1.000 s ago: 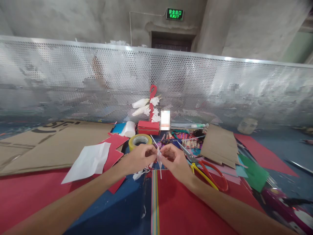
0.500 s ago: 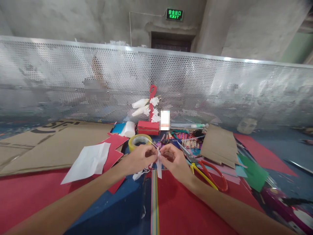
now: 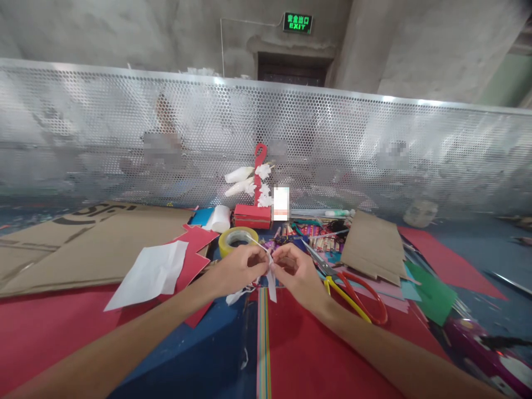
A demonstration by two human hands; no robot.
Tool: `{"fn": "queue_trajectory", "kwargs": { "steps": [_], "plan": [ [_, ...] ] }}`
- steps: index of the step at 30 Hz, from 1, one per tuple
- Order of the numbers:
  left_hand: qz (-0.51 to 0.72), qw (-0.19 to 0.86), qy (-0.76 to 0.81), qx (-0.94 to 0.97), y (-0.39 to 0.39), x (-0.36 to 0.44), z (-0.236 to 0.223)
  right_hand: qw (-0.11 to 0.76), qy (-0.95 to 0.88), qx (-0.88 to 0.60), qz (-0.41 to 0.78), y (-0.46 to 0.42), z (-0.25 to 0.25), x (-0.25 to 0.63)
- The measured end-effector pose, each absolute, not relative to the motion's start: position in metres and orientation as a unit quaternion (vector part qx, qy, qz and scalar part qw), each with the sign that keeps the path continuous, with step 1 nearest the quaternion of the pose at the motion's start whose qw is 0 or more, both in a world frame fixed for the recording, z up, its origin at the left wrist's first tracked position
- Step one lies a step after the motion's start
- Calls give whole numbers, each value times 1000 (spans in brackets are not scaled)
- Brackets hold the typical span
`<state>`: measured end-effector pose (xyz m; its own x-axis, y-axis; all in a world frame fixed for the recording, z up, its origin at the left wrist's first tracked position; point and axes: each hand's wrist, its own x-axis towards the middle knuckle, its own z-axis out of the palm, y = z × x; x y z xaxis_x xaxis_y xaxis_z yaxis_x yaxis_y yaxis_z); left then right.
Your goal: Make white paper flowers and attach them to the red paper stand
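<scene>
Between my hands hangs a narrow white paper strip, its lower end dangling over the edge of red card. My left hand pinches it from the left, thumb and fingertips together. From the other side, my right hand grips the same strip with thumb and forefinger. A thin white stem sticks up and left from the fingertips. Just right of my right hand lie scissors with one red and one yellow handle. A roll of yellowish tape sits behind my left hand.
Behind stands a red box with a curled red upright bearing white paper flowers. Cardboard and a white sheet lie left. Red card, green paper and a purple device are right. A perforated metal screen spans the back.
Both hands keep hold of the paper strip in nearly the same place. The strip's lower end has shifted very slightly right; the view itself has moved a little.
</scene>
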<state>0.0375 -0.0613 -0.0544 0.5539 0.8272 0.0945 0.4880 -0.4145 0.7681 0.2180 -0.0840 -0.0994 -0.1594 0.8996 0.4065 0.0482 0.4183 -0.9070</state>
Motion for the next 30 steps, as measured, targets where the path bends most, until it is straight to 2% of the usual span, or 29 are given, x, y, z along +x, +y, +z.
{"fn": "queue_trajectory", "kwargs": {
  "steps": [30],
  "plan": [
    [225, 353, 392, 819, -69, 42, -52, 529, -670, -397, 336, -91, -92, 216]
  ]
}}
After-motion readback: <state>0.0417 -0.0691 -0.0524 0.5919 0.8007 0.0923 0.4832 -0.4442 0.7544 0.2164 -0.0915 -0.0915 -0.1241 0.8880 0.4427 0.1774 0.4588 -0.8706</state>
